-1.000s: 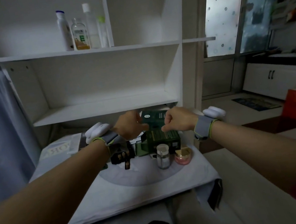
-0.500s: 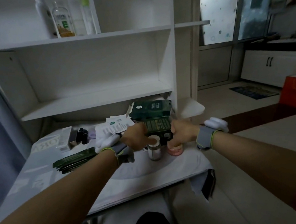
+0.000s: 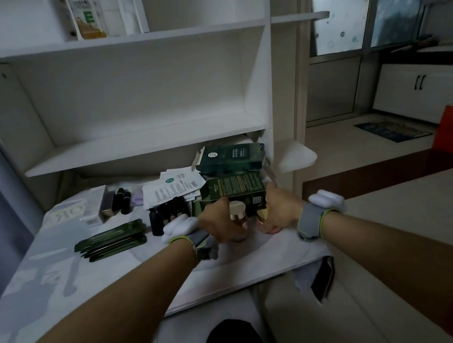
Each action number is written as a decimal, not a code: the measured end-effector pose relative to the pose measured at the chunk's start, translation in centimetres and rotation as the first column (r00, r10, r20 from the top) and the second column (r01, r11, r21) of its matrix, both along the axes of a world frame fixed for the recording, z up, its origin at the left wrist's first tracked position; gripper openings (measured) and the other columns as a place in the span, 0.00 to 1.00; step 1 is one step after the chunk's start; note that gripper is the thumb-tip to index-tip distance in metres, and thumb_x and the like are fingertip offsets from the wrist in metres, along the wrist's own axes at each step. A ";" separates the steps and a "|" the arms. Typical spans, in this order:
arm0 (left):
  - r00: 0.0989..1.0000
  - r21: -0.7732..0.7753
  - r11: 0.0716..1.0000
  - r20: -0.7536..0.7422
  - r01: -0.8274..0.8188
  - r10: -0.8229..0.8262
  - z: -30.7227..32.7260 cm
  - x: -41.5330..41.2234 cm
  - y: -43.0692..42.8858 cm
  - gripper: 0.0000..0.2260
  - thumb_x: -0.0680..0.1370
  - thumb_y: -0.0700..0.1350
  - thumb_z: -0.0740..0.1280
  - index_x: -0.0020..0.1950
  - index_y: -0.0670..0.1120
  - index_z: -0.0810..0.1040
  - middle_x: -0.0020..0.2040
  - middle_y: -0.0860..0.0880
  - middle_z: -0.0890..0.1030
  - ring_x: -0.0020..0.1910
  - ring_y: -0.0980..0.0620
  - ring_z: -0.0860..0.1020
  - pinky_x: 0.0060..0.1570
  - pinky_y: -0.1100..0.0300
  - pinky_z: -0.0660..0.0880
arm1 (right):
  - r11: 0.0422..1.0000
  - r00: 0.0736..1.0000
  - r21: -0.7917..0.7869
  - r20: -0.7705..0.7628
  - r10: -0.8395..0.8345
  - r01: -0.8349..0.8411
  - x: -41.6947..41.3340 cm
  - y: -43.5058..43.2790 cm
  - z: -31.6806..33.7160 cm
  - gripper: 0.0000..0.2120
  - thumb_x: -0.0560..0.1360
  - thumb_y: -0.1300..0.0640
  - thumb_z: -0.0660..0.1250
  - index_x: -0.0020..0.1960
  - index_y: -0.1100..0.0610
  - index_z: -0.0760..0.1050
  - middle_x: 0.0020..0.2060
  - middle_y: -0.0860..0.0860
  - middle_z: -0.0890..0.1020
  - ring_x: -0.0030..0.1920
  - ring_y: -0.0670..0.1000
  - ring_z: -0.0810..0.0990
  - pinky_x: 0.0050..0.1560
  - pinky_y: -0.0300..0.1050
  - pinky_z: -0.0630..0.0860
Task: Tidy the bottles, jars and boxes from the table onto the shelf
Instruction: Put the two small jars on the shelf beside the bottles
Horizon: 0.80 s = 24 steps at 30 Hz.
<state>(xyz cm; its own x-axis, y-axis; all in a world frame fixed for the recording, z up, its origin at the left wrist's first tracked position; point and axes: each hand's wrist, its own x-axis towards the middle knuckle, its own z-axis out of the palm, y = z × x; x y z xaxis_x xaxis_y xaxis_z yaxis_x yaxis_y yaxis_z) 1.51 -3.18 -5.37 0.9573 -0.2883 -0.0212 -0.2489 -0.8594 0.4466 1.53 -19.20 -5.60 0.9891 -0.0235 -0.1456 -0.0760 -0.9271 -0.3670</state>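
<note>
A: The white shelf [image 3: 142, 144] over the bench [image 3: 59, 278] — how much is up there?
B: Only some bottles [image 3: 86, 16] on the top board. Early days, I'd judge.
A: And the hands?
B: The left hand [image 3: 218, 224] curls its fingers round a pale-lidded jar [image 3: 237, 209]; the right hand [image 3: 279, 207] grips a pink jar [image 3: 265, 222] — both low at the bench, before green boxes [image 3: 234, 189], sachets [image 3: 172, 189] and small dark bottles [image 3: 167, 215].

Shelf [image 3: 142, 144] matt wht, box [image 3: 232, 156] glossy cardbd.

A green "E" marks the shelf bottle [image 3: 87, 16]; "OR" (upside down) shows on the tablecloth [image 3: 63, 216].
</note>
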 end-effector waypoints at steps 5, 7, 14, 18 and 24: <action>0.999 -0.058 0.998 -0.021 0.023 -0.025 -0.3 0.3 0.5 0.23 0.69 0.48 0.75 0.60 0.42 0.74 0.57 0.44 0.80 0.55 0.44 0.78 0.53 0.57 0.75 | 0.999 0.999 0.010 -0.009 -0.036 0.036 0.0 0.3 0.0 0.43 0.69 0.50 0.75 0.72 0.66 0.54 0.65 0.61 0.71 0.64 0.61 0.72 0.53 0.48 0.71; 0.999 -0.067 0.997 -0.021 0.035 -0.037 -0.2 0.4 0.7 0.23 0.68 0.48 0.76 0.59 0.42 0.75 0.56 0.44 0.81 0.54 0.44 0.79 0.53 0.54 0.76 | 0.999 0.999 0.009 0.007 -0.048 0.048 0.0 0.4 0.0 0.41 0.71 0.51 0.74 0.72 0.65 0.53 0.65 0.61 0.71 0.64 0.61 0.72 0.55 0.48 0.72; 0.997 -0.132 0.990 -0.040 0.054 -0.060 0.1 0.0 2.5 0.17 0.66 0.45 0.77 0.52 0.45 0.77 0.48 0.49 0.81 0.46 0.50 0.78 0.45 0.59 0.75 | 1.000 1.000 0.025 0.003 -0.001 0.001 -1.5 0.5 0.7 0.38 0.69 0.52 0.75 0.69 0.64 0.59 0.50 0.55 0.69 0.48 0.54 0.71 0.42 0.44 0.69; 0.998 -0.141 0.989 -0.032 0.047 -0.052 0.9 -0.4 4.1 0.16 0.67 0.45 0.77 0.51 0.44 0.78 0.45 0.48 0.81 0.40 0.49 0.77 0.37 0.62 0.71 | 1.000 1.000 0.025 0.005 -0.008 0.008 -2.5 1.3 2.0 0.22 0.69 0.53 0.75 0.52 0.61 0.68 0.46 0.56 0.73 0.44 0.54 0.73 0.38 0.44 0.68; 1.000 -0.161 0.987 0.014 -0.019 0.021 3.1 -1.0 6.5 0.16 0.67 0.47 0.78 0.48 0.45 0.75 0.45 0.46 0.81 0.32 0.51 0.76 0.25 0.64 0.70 | 0.998 0.996 0.051 0.083 0.028 -0.032 -3.4 4.2 4.6 0.20 0.63 0.51 0.77 0.43 0.57 0.68 0.38 0.52 0.73 0.40 0.54 0.74 0.36 0.45 0.69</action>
